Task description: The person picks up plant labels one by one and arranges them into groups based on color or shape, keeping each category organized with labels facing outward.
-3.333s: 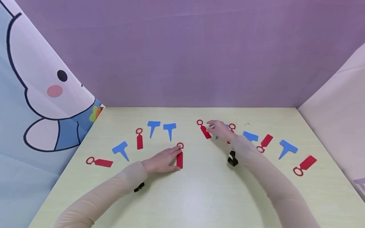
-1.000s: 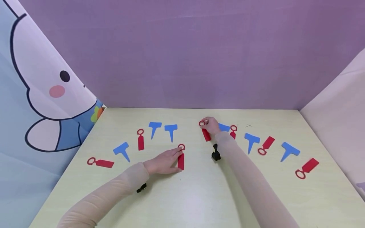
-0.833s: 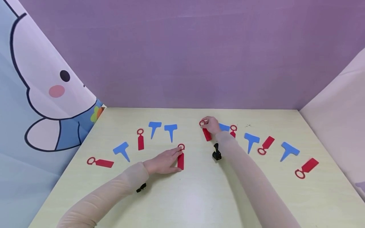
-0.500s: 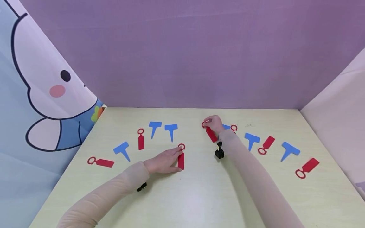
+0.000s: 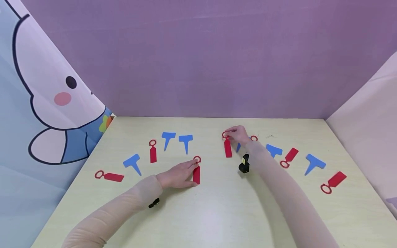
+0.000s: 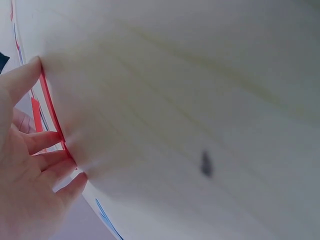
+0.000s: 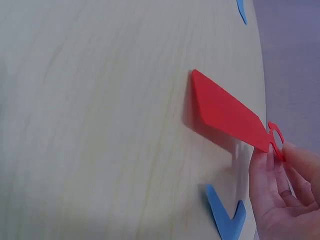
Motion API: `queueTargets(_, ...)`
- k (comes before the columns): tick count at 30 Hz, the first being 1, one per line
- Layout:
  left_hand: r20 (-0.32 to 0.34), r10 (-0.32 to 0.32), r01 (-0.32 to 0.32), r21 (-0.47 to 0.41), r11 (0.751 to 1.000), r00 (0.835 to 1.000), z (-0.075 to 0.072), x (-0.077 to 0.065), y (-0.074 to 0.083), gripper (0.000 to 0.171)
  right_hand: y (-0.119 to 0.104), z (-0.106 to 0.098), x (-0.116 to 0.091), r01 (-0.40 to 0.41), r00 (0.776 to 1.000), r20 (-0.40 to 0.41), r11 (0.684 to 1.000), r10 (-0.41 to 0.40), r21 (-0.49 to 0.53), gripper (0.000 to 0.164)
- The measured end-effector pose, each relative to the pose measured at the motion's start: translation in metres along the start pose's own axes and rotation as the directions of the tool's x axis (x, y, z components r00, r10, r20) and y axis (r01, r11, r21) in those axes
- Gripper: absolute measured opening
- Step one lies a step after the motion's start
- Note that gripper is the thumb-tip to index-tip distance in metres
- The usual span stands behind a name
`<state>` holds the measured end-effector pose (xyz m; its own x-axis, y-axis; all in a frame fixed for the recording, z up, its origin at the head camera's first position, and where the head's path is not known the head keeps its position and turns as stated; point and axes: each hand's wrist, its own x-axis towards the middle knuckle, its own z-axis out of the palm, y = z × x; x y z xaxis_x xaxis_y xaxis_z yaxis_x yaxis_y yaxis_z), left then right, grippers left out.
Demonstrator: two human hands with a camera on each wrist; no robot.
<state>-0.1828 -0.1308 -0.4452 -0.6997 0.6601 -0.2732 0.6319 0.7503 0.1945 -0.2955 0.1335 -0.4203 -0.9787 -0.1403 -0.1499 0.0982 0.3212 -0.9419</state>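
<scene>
purple backdrop [image 5: 198, 62] | cartoon cloth [image 5: 46, 86] | whitish sheet [image 5: 369, 113] | pale tabletop [image 5: 217, 213]

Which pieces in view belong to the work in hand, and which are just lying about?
In hand, going by contact:
- red tag, touched by the left hand
- second red tag, pinched by the right hand

Lying about:
- five other red tags
- six blue T-shaped pieces

Seemingly a curtained booth: purple backdrop [image 5: 198, 58], cartoon-print cloth [image 5: 46, 82], pale tabletop [image 5: 217, 213].
</scene>
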Motion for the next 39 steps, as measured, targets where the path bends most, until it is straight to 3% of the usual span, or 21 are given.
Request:
queueTargets(8,0.006,-0.001,0.001,0.008,1.0,1.0,-0.001,-0.001,0.001,0.077,0.01,-0.002,0.0,-0.085,0.995,0.053,0.994,0.081,0.074,0.03)
queueTargets(22,0.022,-0.006,0.006,0.003,1.0,1.0,-0.002,-0.001,0.002,0.076,0.014,0.019,-0.016,-0.211,0.973,0.118,0.972,0.2,0.099,0.032)
queueTargets(39,0.016,-0.011,0.011,0.003,1.0,1.0,0.0,0.001,0.0,0.076,0.015,0.046,-0.037,-0.235,0.952,0.233,0.96,0.197,0.151,0.03)
